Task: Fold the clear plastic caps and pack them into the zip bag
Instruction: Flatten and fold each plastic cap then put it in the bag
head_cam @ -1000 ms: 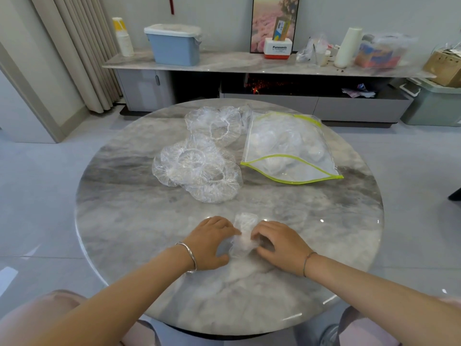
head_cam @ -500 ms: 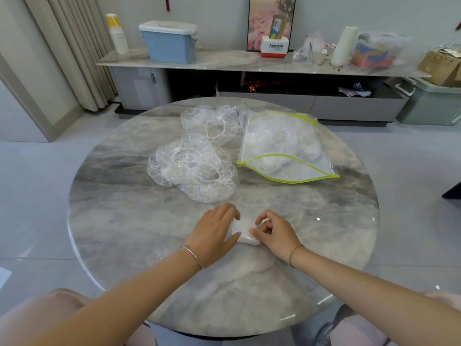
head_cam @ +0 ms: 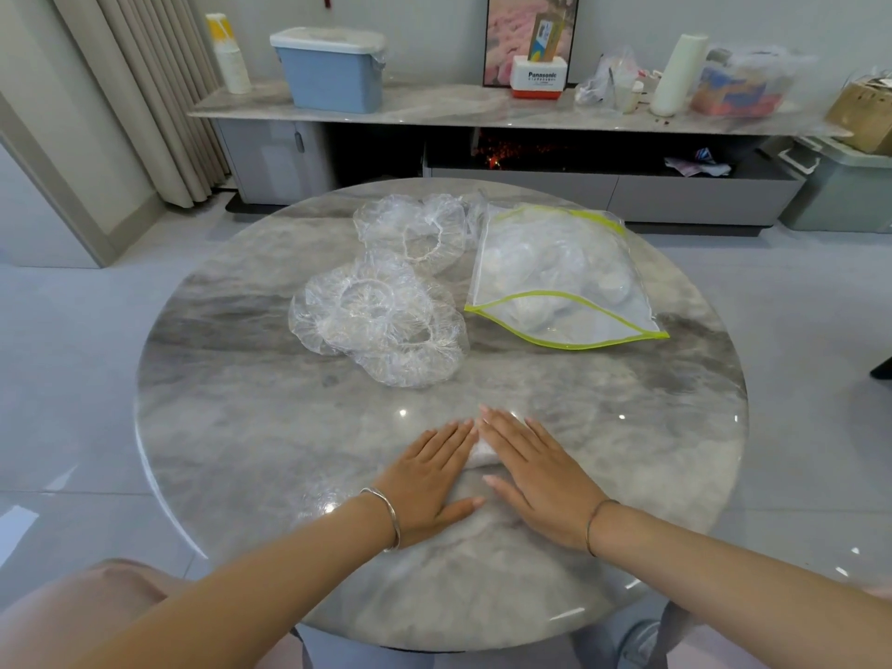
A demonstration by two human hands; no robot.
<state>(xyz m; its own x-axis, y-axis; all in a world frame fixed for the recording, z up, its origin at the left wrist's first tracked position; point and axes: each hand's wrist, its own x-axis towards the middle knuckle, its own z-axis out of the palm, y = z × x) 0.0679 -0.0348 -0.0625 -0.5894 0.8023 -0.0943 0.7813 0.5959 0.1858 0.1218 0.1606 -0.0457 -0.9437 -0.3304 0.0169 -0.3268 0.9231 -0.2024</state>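
Hands: our left hand (head_cam: 429, 480) and right hand (head_cam: 536, 470) lie flat side by side, fingers straight, pressing down.
Folded cap: the folded cap (head_cam: 478, 458) sits under and between both palms, at 6 o'clock on the table (head_cam: 241, 427); only a small strip of it shows.
Zip bag: the zip bag (head_cam: 555, 277) lies at 1 o'clock from the hands, well apart, with its green mouth open toward us.
Nearer hand: we judge the right one.
Loose caps: the loose caps (head_cam: 381, 325) lie at 11 o'clock.

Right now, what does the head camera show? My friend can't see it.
The left hand and right hand press flat on a folded cap on a marble table. Beyond lie loose clear caps and an open zip bag.
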